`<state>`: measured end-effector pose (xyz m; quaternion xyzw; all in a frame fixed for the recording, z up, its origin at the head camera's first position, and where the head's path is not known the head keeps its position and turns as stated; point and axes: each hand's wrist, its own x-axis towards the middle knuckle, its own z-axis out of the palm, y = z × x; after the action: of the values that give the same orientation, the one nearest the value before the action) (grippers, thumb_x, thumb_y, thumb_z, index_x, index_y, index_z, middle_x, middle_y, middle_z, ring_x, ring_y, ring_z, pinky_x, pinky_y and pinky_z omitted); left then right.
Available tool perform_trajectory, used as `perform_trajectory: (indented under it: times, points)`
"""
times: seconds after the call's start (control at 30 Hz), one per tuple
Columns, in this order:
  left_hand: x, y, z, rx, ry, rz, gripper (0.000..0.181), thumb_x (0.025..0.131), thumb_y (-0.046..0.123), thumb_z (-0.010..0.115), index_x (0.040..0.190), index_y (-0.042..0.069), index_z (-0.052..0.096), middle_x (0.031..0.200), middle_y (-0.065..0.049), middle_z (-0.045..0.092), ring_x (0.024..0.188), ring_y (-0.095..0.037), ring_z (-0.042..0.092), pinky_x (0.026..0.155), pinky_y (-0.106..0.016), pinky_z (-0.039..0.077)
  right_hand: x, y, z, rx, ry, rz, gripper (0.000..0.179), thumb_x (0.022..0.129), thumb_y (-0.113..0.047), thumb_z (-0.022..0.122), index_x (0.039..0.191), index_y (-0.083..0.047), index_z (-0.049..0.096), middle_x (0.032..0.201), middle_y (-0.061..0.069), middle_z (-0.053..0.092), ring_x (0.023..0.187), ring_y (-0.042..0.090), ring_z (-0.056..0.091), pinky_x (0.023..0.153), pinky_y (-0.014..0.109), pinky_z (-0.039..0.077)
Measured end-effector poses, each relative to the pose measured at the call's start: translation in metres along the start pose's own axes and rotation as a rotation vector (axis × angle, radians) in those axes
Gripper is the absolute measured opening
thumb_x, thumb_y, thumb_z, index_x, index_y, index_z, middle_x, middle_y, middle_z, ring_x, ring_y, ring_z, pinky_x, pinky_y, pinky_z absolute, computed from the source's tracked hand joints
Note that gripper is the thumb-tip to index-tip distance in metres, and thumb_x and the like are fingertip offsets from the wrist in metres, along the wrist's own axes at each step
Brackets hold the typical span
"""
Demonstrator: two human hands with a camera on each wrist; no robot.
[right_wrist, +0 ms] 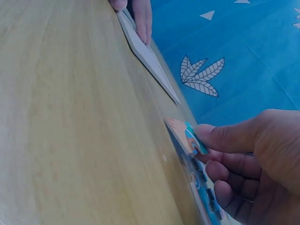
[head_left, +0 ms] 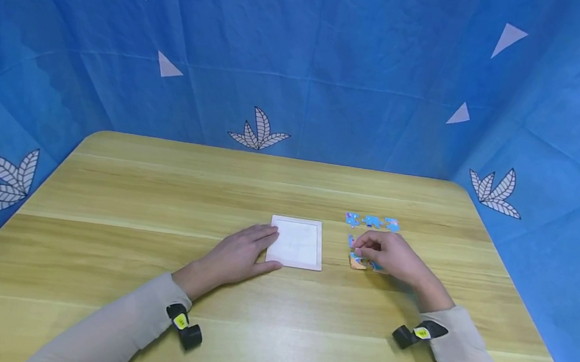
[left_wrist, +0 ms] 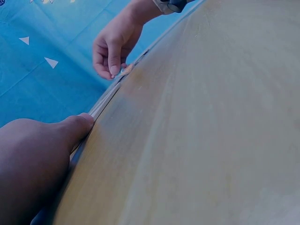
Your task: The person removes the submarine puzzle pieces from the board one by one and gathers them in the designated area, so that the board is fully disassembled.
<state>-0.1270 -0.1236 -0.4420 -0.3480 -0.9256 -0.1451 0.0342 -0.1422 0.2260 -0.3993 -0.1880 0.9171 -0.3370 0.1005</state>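
Observation:
My left hand rests with its fingers stretched along the left edge of a square white puzzle tray, thumb at its lower left corner. The tray's inside is plain white. To its right, my right hand pinches an orange-and-blue jigsaw piece between thumb and forefinger, its other fingers curled in. In the head view that jigsaw piece shows just below the fingertips. Further pieces lie partly hidden under the hand, among them a blue one and a narrow one.
Behind the right hand, a row of blue jigsaw pieces lies on the wooden table. A blue cloth with white triangles and leaf shapes hangs around the table's back and sides. Each wrist wears a small black camera.

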Motion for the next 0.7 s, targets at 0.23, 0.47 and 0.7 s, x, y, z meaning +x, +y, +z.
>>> perform_trajectory:
  times: [0.23, 0.47, 0.7]
  points:
    - [0.0003, 0.0, 0.0003, 0.004, -0.005, -0.009, 0.076, 0.095, 0.061, 0.05, 0.143, 0.002, 0.049, 0.149, -0.01, 0.044, 0.137, -0.028, 0.041, 0.114, -0.039, 0.031, 0.0012, 0.0017, 0.002, -0.056, 0.013, -0.006, 0.004, 0.089, -0.01, 0.071, 0.093, -0.012, 0.072, 0.079, -0.006, 0.066, 0.071, 0.012, 0.057, 0.062, 0.025, 0.048]
    - [0.0004, 0.0004, 0.0002, 0.009, -0.002, -0.01, 0.076, 0.095, 0.061, 0.051, 0.142, 0.002, 0.049, 0.149, -0.011, 0.045, 0.137, -0.028, 0.041, 0.114, -0.038, 0.032, 0.0016, 0.0, 0.0037, -0.096, 0.015, -0.015, 0.005, 0.088, -0.012, 0.073, 0.092, -0.014, 0.072, 0.082, -0.008, 0.067, 0.075, 0.01, 0.06, 0.068, 0.027, 0.05]
    - [0.0012, -0.0004, 0.0012, 0.018, -0.008, -0.005, 0.077, 0.095, 0.061, 0.05, 0.143, 0.001, 0.049, 0.149, -0.011, 0.044, 0.137, -0.027, 0.04, 0.114, -0.038, 0.031, 0.001, 0.0012, -0.0001, -0.09, 0.031, -0.007, 0.005, 0.088, -0.017, 0.075, 0.093, -0.016, 0.073, 0.08, -0.009, 0.067, 0.072, 0.01, 0.058, 0.065, 0.027, 0.049]
